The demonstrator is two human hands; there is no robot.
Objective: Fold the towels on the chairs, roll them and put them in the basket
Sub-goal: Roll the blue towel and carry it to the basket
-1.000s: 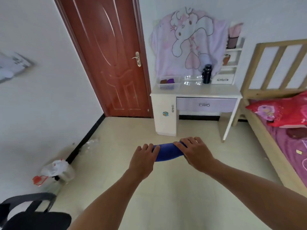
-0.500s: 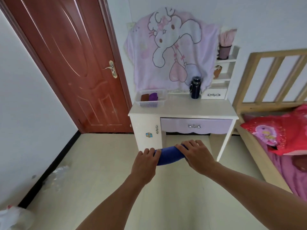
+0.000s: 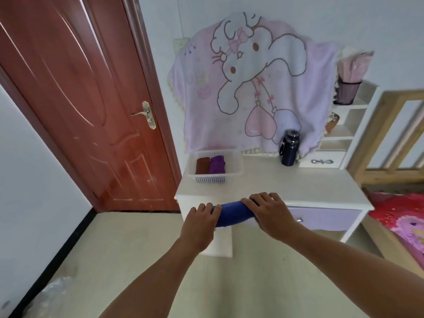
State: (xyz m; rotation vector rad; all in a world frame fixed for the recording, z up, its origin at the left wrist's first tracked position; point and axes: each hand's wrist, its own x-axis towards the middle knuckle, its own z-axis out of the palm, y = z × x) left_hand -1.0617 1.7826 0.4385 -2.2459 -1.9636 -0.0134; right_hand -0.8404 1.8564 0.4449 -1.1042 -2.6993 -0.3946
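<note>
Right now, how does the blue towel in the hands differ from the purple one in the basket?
The blue towel is held in the air by the left hand and right hand; the purple towel lies in the white basket beside a brown towel. The blue towel lies crosswise, the purple towel points away. Both are rolled.

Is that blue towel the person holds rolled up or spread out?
Rolled up: the blue towel forms a tight tube, held at its ends by the left hand and right hand.

A white desk stands against the wall, a dark bottle upright at its back. A pink cartoon blanket hangs behind the desk. A red-brown door stands left of it, a bed right.
</note>
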